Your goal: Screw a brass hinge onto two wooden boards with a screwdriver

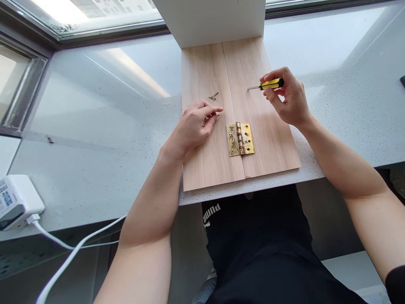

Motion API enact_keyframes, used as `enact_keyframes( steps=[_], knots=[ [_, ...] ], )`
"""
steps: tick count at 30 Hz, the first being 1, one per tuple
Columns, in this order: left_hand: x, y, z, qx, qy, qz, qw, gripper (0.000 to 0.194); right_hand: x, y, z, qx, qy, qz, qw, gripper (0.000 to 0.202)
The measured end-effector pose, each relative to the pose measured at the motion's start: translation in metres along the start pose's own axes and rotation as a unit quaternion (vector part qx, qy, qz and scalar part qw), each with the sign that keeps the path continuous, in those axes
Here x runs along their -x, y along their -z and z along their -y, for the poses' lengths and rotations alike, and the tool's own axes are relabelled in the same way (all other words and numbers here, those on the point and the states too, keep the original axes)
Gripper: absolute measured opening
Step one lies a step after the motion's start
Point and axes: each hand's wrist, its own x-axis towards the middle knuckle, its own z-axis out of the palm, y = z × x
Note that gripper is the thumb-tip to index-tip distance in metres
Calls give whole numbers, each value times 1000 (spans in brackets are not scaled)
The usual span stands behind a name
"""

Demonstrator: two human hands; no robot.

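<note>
My right hand grips a yellow and black screwdriver, its shaft pointing left above the right wooden board. Over the left board, my left hand pinches a small screw between thumb and fingers. Just beyond that hand lie several loose screws. A worn brass hinge rests across the seam between the two boards. Screw heads show in its left leaf; the right leaf has dark open holes.
A white panel stands at the boards' far end. The boards lie on a speckled white countertop below windows. At left are a white charger with a cable and a small dark-red object.
</note>
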Motion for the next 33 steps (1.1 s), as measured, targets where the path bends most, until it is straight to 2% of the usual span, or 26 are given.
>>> enact_keyframes(
  steps=[5,10,14,18,21,24,28,33],
  knots=[
    [2,2,-6,-3,0,-3,1000,34,-1,0,15,-30,-4,-26,999,20],
    [3,5,-17,-5,-9,-16,1000,31,-6,12,25,8,-23,-47,999,29],
    [5,7,-24,-8,-12,-24,1000,27,-9,15,17,-19,-28,-34,999,15],
    [7,3,-18,-4,-39,-54,998,24,-4,-4,5,-42,-34,-23,998,10],
    [7,-2,-11,-15,-83,-79,993,24,1,-21,-1,-21,13,27,999,6],
    [7,-2,-9,-32,-103,-87,990,25,5,-31,-5,17,63,86,994,19],
    [8,0,-13,-41,-119,-99,987,26,7,-34,-9,49,68,130,988,29],
    [9,2,-16,-50,-129,-101,985,25,7,-35,-11,47,70,154,984,33]
  ],
)
